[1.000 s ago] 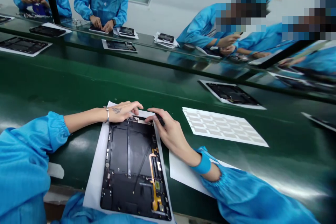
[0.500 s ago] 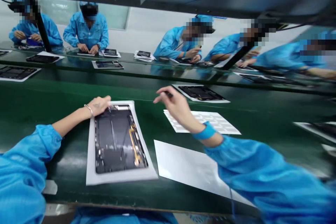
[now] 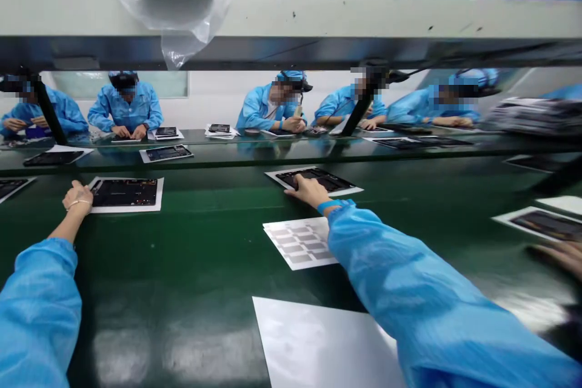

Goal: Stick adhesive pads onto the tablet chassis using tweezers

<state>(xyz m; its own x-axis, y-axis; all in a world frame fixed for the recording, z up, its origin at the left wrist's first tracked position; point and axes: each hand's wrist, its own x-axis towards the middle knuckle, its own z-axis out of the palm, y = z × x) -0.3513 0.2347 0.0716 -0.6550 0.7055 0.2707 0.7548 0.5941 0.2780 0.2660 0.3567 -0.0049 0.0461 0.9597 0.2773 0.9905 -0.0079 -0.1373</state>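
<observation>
My left hand (image 3: 78,196) rests at the left edge of a white sheet (image 3: 150,204), its fingers curled over the sheet and a thin bracelet on the wrist. On that sheet lies a black tablet chassis (image 3: 125,192) with nothing on top of it. My right hand (image 3: 307,190) reaches far forward, palm down on a second black tablet chassis (image 3: 316,179) lying on its own white sheet. The black tool seen earlier does not show, and my palm may hide it. Below that wrist lies a white sheet of grey labels (image 3: 300,242).
A blank white sheet (image 3: 318,339) lies on the green conveyor belt (image 3: 182,291) under my right sleeve. A co-worker's hand (image 3: 559,254) enters at the right near another tablet (image 3: 548,225). Several co-workers in blue sit beyond a glass shelf (image 3: 227,148), under a grey beam (image 3: 291,21).
My view has tilted up and the near chassis now looks farther off. My right hand has moved forward from above the label sheet onto the far chassis, and its black tool no longer shows.
</observation>
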